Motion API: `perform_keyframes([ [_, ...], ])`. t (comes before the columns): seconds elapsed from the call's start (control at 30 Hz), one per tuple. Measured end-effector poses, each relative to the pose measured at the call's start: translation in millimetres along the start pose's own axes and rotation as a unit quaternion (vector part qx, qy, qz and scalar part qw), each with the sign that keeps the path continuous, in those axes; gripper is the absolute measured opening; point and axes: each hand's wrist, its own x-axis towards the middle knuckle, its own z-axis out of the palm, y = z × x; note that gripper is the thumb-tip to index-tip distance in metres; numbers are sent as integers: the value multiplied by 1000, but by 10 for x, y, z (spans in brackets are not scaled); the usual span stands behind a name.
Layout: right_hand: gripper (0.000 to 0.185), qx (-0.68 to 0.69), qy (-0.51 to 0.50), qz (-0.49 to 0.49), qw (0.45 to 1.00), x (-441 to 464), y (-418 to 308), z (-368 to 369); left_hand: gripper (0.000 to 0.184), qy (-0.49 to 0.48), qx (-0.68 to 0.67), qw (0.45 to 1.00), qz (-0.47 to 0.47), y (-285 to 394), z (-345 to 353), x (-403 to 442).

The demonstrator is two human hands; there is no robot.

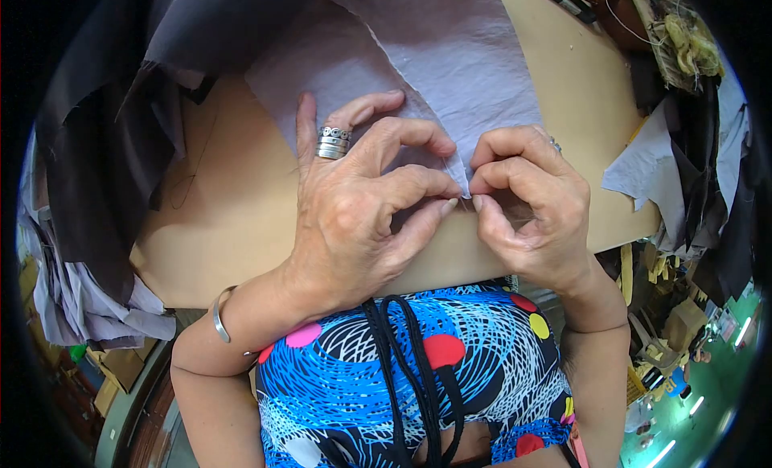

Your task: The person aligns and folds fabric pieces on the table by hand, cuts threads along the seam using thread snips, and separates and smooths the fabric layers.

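A pale lilac-grey fabric (474, 58) lies over the tabletop, with a frayed edge or seam running down to a pointed lower corner. At that corner my left hand (362, 195) pinches the cloth between thumb and index finger, its ring and little fingers raised, with rings on one finger. Close beside it on the right, my right hand (535, 199) also pinches the fabric's tip, thumb against the index finger and the other fingers curled. The fingertips of both hands nearly meet. Whether a needle or thread sits between them is too small to tell.
Dark cloth (88, 170) hangs over the table's left side, above pale folded fabric (96, 307). A loose dark thread lies on the tan tabletop (217, 243). More pale scraps (643, 162) and dark cloth hang at the right edge, below a yellowish tangle of thread (687, 50).
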Motion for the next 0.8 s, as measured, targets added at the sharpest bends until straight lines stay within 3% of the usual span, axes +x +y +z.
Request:
perform_keyframes([
  [0.47, 18, -7, -3, -26, 1000, 8, 20, 16, 18, 72, 83, 989, 101, -8, 89, -35],
  [0.8, 18, -13, 0, -32, 999, 9, 33, 21, 17, 110, 108, 980, 124, 14, 155, -21],
])
